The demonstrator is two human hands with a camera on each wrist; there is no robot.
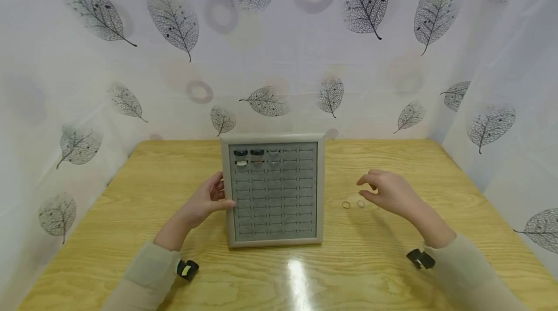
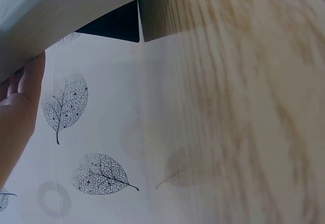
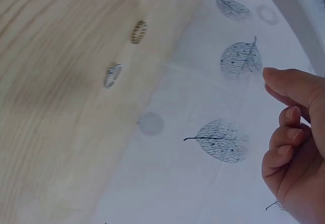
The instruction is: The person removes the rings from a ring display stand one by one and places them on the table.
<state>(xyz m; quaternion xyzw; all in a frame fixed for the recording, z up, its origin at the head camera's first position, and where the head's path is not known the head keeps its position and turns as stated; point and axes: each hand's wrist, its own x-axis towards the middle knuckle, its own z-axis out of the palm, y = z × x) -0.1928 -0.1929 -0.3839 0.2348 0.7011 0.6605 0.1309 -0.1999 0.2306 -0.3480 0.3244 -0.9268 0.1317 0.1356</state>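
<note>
A ring display board [image 1: 276, 194] with a pale frame and grey slotted padding stands propped upright on the table. Several rings [image 1: 257, 153] sit in the left part of its top two rows, two of them dark and wide. My left hand [image 1: 207, 200] holds the frame's left side, thumb on the front edge and fingers behind. To the right of the board, two thin rings lie on the wood: a patterned ring [image 3: 138, 32] and a silvery ring [image 3: 112, 75]. Just above and right of them hovers my right hand [image 1: 390, 194], fingers bent, thumb and forefinger apart, nothing visible between them.
The wood-grain table [image 1: 174, 161] is enclosed by a white curtain [image 1: 283, 49] with leaf prints at the back and sides. A dark support [image 2: 114, 23] shows behind the board in the left wrist view. Each wrist wears a small black device [image 1: 187, 270].
</note>
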